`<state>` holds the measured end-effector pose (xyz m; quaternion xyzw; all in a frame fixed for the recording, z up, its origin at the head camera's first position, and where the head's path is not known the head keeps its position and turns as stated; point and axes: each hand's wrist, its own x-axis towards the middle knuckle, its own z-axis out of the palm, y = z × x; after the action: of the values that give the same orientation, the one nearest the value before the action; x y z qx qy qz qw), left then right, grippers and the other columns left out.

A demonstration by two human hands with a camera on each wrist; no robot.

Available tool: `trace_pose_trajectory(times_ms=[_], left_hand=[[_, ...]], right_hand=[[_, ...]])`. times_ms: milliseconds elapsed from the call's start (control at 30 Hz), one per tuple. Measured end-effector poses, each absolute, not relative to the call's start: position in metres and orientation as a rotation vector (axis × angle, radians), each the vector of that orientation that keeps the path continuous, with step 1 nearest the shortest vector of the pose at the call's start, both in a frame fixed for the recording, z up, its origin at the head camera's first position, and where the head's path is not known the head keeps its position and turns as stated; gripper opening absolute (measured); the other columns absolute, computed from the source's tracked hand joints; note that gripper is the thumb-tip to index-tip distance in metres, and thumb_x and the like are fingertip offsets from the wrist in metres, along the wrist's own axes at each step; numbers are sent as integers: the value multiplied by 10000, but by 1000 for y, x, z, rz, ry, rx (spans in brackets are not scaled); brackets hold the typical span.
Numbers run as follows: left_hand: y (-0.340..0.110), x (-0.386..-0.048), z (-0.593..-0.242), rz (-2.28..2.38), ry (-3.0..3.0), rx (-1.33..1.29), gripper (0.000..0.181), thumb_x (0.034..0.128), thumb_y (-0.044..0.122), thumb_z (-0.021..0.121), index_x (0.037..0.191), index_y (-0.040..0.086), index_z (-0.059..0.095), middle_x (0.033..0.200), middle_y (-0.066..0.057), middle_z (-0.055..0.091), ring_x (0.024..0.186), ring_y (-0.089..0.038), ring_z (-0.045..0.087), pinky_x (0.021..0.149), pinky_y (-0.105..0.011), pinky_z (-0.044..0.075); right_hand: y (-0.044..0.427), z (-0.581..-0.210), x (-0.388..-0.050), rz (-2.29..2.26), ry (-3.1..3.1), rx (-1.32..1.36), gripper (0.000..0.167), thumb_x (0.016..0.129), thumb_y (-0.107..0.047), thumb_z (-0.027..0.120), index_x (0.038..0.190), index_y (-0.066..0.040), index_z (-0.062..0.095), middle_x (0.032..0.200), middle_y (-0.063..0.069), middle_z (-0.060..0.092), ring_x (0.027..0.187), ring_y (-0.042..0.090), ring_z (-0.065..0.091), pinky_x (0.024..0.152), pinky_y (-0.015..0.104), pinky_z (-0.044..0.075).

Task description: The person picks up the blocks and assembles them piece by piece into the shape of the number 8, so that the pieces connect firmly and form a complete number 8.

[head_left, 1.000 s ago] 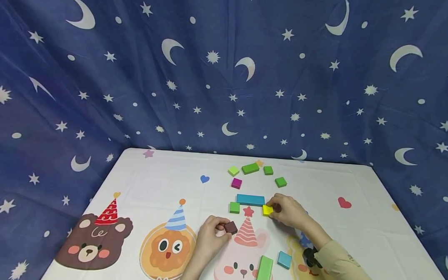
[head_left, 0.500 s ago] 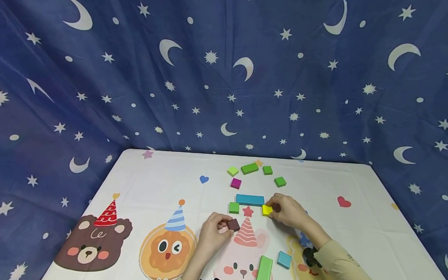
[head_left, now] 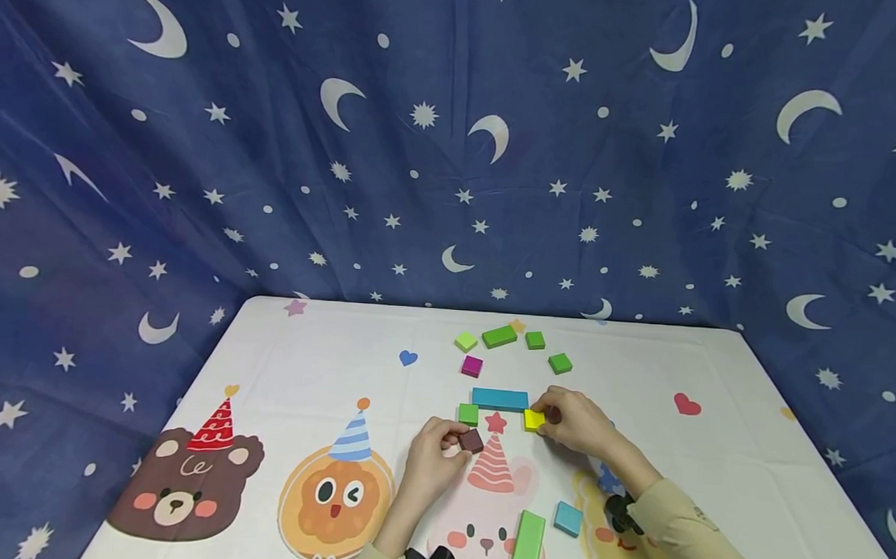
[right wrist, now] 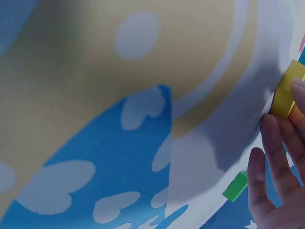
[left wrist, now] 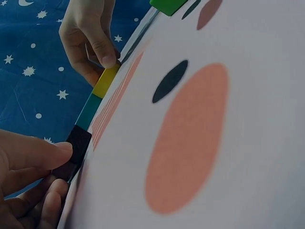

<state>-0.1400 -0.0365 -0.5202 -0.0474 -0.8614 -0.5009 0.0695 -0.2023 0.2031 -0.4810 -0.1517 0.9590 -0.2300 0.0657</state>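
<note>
In the head view my left hand [head_left: 431, 462] pinches a dark brown block [head_left: 473, 441] between thumb and fingers, just below a small green block [head_left: 468, 415]. The brown block [left wrist: 80, 145] also shows in the left wrist view, tilted in the grip. My right hand [head_left: 578, 423] grips a small yellow block [head_left: 533, 421] at the right end of a long blue block [head_left: 499, 399]. Fingers partly cover the yellow block [right wrist: 289, 90] in the right wrist view. A dark patch shows among the right fingers; I cannot tell what it is.
Beyond the hands lie a magenta block [head_left: 472, 366], a lime block [head_left: 466, 341], a long green block [head_left: 500, 337] and two small green ones. Nearer are a long light green block [head_left: 529, 541] and a small blue block [head_left: 568, 518]. A starry curtain [head_left: 454, 146] hangs behind the table.
My left hand has moved forward and slightly right with the brown block, closer to the small green block. The right hand stays where it was on the yellow block.
</note>
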Motion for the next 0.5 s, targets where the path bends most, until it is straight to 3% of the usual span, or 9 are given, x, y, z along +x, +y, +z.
trace_pose_trajectory(times_ms=[500], left_hand=[[-38,-144,-526,-1514,-2564,-86,282,655,-22,792,905,46,682,811,-28,569,715,-76,513,655,-159,425]], right_hand=[[202,-479,-201,-692,2894,-437,257,750,-88,782,1000,-106,724,847,-40,598,751,126,489,670,251,408]])
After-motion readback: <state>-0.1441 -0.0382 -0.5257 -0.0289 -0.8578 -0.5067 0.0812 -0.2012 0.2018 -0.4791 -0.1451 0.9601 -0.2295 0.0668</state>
